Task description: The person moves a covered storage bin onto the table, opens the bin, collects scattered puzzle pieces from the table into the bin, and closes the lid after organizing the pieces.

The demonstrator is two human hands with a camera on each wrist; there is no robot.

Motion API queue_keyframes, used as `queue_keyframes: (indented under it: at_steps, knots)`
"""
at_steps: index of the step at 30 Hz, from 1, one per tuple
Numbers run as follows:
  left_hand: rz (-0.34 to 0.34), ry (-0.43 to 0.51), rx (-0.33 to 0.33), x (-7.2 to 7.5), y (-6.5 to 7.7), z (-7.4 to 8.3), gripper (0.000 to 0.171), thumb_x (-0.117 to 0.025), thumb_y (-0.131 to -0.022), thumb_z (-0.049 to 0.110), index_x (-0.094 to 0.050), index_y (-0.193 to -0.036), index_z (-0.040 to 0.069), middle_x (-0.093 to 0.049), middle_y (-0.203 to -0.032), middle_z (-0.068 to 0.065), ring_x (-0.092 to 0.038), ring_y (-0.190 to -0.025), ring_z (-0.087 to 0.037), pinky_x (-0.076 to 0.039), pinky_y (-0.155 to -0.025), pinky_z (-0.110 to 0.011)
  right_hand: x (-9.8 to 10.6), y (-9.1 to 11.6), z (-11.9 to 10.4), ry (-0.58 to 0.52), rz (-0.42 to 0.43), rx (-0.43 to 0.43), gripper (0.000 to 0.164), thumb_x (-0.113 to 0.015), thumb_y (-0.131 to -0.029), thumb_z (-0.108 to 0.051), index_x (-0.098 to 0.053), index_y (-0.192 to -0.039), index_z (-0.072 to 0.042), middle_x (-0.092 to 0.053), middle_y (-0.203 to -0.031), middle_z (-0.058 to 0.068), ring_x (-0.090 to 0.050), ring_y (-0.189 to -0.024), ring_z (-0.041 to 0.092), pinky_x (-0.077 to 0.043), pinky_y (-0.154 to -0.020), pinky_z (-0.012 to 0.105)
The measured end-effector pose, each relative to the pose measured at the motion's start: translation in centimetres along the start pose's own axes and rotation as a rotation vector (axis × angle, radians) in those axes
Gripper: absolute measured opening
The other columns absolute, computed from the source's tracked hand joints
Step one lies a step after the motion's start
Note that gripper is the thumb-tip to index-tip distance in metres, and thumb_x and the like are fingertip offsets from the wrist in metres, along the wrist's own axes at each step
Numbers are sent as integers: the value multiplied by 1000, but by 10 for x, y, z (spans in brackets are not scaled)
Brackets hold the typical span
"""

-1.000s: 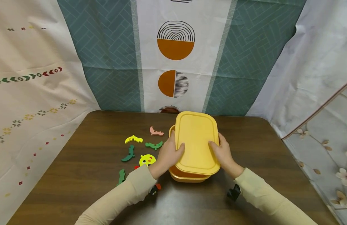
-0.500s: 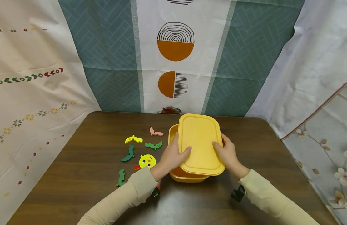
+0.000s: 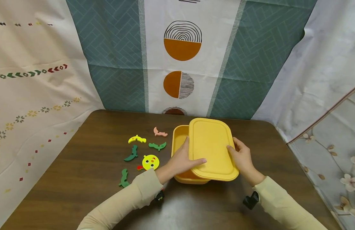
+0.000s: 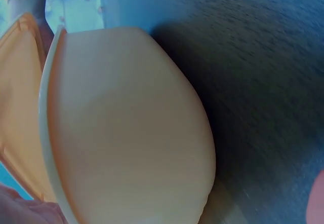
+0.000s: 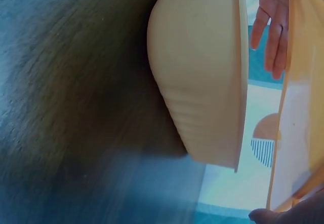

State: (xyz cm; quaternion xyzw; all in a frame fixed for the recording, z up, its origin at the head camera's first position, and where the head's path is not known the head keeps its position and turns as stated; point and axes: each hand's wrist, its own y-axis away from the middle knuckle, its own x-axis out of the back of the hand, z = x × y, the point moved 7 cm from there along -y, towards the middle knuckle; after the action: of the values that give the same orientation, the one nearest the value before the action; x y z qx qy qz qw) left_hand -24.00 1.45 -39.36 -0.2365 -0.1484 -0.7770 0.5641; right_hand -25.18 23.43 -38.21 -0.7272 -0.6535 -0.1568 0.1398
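A yellow rectangular lid (image 3: 211,147) is held tilted above a matching yellow plastic box (image 3: 191,181), shifted to the right so the box's left part shows uncovered. My right hand (image 3: 244,159) pinches the lid's right edge, thumb on top and fingers underneath. At the lid's left edge is my left hand (image 3: 181,163), its thumb lying over the top. In the right wrist view, the left hand's fingers (image 5: 273,41) hang straight in the gap between the box wall and the lid's underside. The left wrist view shows the box's outer wall (image 4: 126,122) up close.
Left of the box on the brown table (image 3: 88,179) lie flat toy pieces: a yellow round smiling face (image 3: 150,162), a yellow crescent (image 3: 137,139), a pink piece (image 3: 160,132) and several green pieces (image 3: 131,153). A dark piece (image 3: 160,194) is partly hidden by the left sleeve.
The lid has moved right with my right hand, uncovering more of the box's left side. My left hand has shifted slightly right, its thumb now stretched farther across the lid.
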Motion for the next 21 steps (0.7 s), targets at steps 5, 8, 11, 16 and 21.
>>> queue_keyframes:
  at_steps: [5,8,11,16,21]
  knots:
    - [-50,65,-23,-7,-2,3,117,-76,-62,57,-4,-148,22,-32,-146,-2,-44,-124,-16,-40,-101,-39,8,4,3,10,0,-5,54,-48,-94,-10,-25,-142,5,-35,-143,23,-42,-126,30,-38,-73,0]
    - [-78,103,-53,-9,-1,6,120,-80,-60,51,-4,-148,24,-39,-140,-1,-48,-118,-15,-42,-98,-36,11,5,4,18,-8,-17,55,-48,-95,-12,-25,-142,3,-34,-143,22,-41,-127,30,-39,-75,0]
    - [-134,87,-80,-11,0,9,126,-81,-58,52,1,-148,20,-34,-145,-3,-45,-123,-17,-40,-100,-36,15,6,6,26,-5,-32,55,-48,-95,-16,-26,-143,1,-36,-143,21,-42,-125,29,-40,-73,1]
    - [-237,10,-108,-17,7,10,134,-80,-59,51,12,-146,8,0,-155,-9,-21,-140,-21,-28,-110,-39,23,10,10,47,-25,-38,57,-49,-95,-22,-27,-143,-1,-38,-142,20,-49,-115,12,-42,-74,2]
    - [-293,-7,-167,-22,14,17,135,-83,-60,39,18,-144,5,9,-154,-12,-11,-142,-21,-23,-112,-39,28,15,11,55,-45,-35,58,-50,-94,-24,-28,-142,0,-37,-142,22,-46,-89,-18,-43,-73,4]
